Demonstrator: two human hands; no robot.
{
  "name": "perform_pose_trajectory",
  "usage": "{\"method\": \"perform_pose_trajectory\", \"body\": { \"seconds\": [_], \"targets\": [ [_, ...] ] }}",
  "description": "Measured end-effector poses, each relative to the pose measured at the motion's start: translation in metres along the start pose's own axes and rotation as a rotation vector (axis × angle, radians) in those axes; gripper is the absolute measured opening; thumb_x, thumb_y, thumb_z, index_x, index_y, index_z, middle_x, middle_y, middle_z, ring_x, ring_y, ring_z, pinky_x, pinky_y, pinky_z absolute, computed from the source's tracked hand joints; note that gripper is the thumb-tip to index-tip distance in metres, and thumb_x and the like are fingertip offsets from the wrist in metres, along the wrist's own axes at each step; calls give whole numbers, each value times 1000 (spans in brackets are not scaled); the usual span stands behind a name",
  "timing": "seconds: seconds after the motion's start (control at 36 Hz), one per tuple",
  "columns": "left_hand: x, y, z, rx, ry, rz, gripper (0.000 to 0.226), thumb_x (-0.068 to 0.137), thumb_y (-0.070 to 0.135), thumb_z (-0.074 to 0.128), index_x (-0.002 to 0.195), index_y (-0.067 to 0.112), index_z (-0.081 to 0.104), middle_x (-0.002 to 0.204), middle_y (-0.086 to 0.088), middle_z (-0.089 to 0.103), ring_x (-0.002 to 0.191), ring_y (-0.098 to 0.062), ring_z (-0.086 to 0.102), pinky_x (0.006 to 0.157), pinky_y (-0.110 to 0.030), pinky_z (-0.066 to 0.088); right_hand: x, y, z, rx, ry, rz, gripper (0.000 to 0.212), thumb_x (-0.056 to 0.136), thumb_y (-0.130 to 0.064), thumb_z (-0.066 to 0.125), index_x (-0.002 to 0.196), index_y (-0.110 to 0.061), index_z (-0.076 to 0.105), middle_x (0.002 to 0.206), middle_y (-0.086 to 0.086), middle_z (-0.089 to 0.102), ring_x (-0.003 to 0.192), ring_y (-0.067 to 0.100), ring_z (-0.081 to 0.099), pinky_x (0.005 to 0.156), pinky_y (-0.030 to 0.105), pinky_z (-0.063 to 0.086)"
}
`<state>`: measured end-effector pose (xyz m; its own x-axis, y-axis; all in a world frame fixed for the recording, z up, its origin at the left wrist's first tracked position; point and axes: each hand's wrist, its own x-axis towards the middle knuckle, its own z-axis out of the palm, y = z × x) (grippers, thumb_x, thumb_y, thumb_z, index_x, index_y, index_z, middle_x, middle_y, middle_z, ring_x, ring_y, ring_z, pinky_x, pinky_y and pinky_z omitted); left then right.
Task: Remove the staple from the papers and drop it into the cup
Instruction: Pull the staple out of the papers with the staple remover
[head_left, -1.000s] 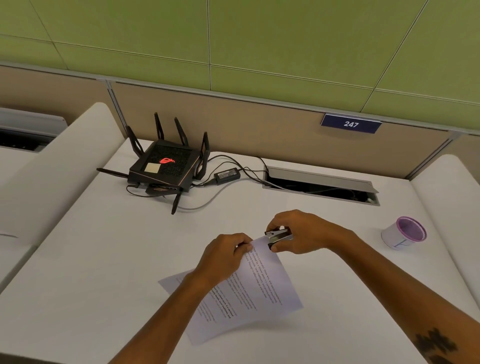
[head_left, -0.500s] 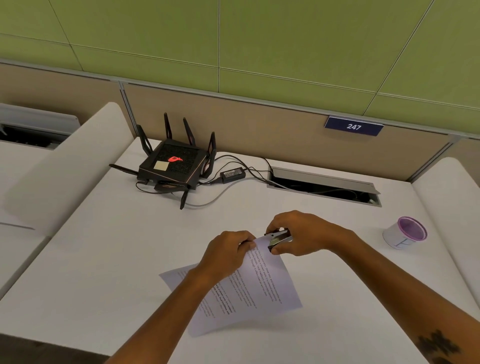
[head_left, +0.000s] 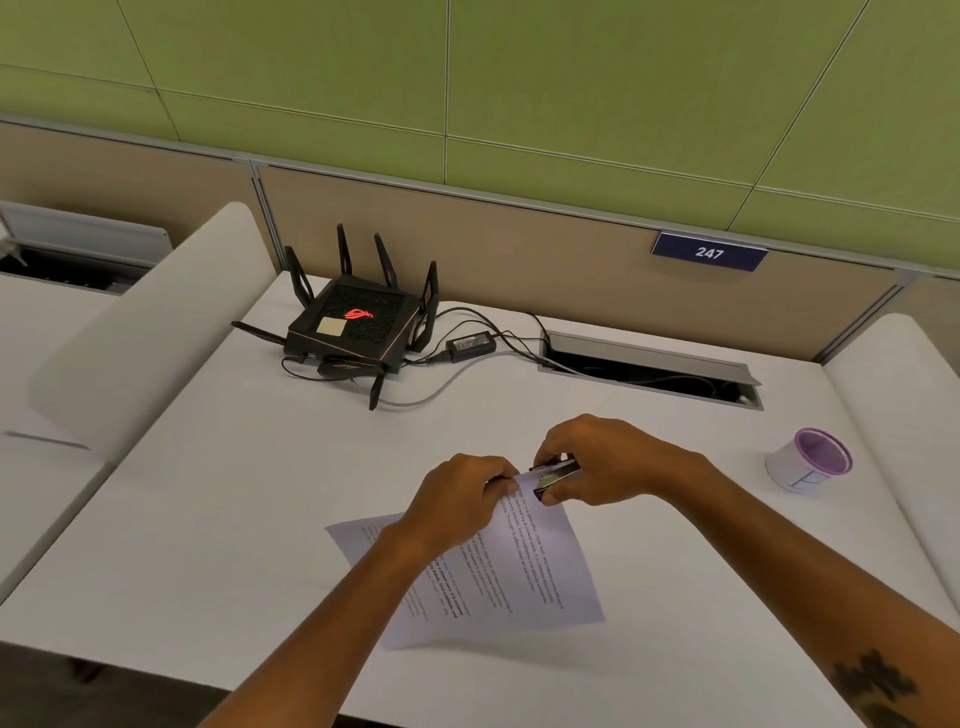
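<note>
Printed white papers (head_left: 498, 566) lie on the white desk (head_left: 234, 499), their far corner lifted off the surface. My left hand (head_left: 460, 499) pinches that corner from the left. My right hand (head_left: 608, 460) grips a small black and silver staple remover (head_left: 556, 475), whose jaws sit at the same corner. The staple itself is too small to make out. A white paper cup (head_left: 802, 462) with a purple rim stands upright at the right of the desk, well apart from both hands.
A black router (head_left: 358, 327) with antennas, its power brick (head_left: 470, 345) and cables occupy the back left. An open cable slot (head_left: 649, 371) runs along the back. Curved white dividers (head_left: 150, 322) flank the desk on both sides.
Both hands stay at the papers' corner with hardly any motion. The view has shifted slightly, so the router appears further right.
</note>
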<state>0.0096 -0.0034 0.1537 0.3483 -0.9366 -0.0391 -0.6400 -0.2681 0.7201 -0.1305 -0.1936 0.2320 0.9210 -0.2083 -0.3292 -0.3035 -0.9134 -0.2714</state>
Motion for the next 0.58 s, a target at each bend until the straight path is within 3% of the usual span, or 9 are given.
{"method": "perform_pose_trajectory", "body": {
  "seconds": [0.22, 0.39, 0.58],
  "targets": [
    [-4, 1, -1, 23, 7, 8, 25, 109, 45, 52, 119, 33, 72, 115, 9, 78, 82, -13, 75, 63, -7, 49, -4, -10, 0, -45, 26, -26, 37, 88, -53, 75, 118, -32, 74, 110, -16, 72, 93, 8, 61, 74, 22, 51],
    [-7, 1, -1, 34, -6, 4, 26, 109, 45, 52, 120, 33, 71, 116, 9, 78, 82, -15, 75, 66, -10, 52, -7, -18, -4, -68, 17, -29, 36, 90, -52, 74, 119, -30, 75, 110, -15, 73, 94, 10, 63, 80, 30, 59],
    [-7, 0, -1, 49, -17, 4, 26, 109, 46, 51, 119, 32, 71, 116, 7, 78, 84, -18, 77, 68, -13, 55, -10, -26, -7, -89, 3, -23, 37, 90, -50, 75, 120, -29, 75, 111, -12, 73, 96, 12, 64, 80, 29, 58]
  ]
}}
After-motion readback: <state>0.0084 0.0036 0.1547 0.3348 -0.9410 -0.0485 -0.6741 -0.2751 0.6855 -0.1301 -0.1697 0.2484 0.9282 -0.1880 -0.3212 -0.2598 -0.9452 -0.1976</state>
